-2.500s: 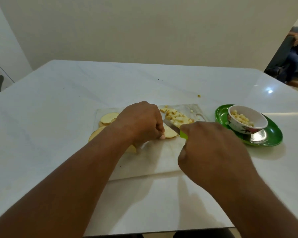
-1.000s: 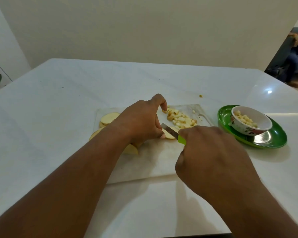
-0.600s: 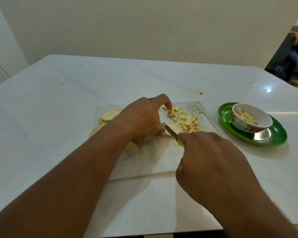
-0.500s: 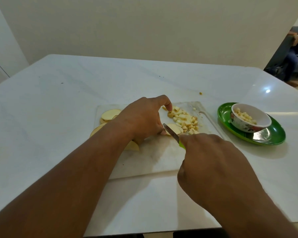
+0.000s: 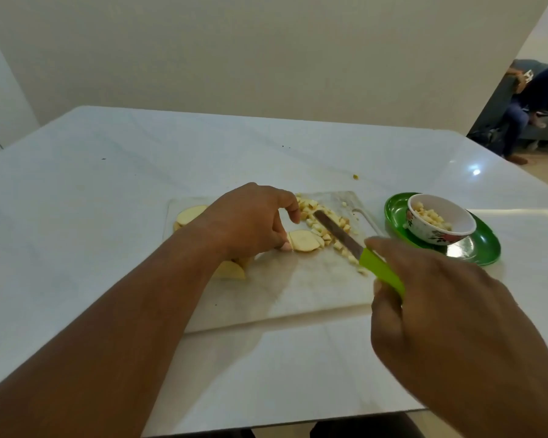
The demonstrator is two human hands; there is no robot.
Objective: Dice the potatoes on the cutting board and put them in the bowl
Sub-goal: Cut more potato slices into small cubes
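A pale cutting board [image 5: 285, 289] lies on the white table. My left hand [image 5: 250, 222] pinches a potato slice [image 5: 302, 241] at its left end, holding it flat on the board. My right hand [image 5: 450, 317] grips a knife by its green handle [image 5: 381, 270]; the blade [image 5: 336, 232] lies over a heap of diced potato [image 5: 323, 221] just right of the slice. More potato slices [image 5: 189, 214] lie at the board's left, partly hidden by my left arm. A floral bowl [image 5: 440, 224] holding diced potato stands on a green plate [image 5: 481, 248] to the right.
A stray potato bit [image 5: 355, 176] lies on the table behind the board. The table's front edge [image 5: 282, 422] runs close under my arms. A person sits on a sofa [image 5: 529, 105] far back right.
The knife has lifted off the slice and swung right, its blade now over the diced heap. My left hand keeps holding the slice.
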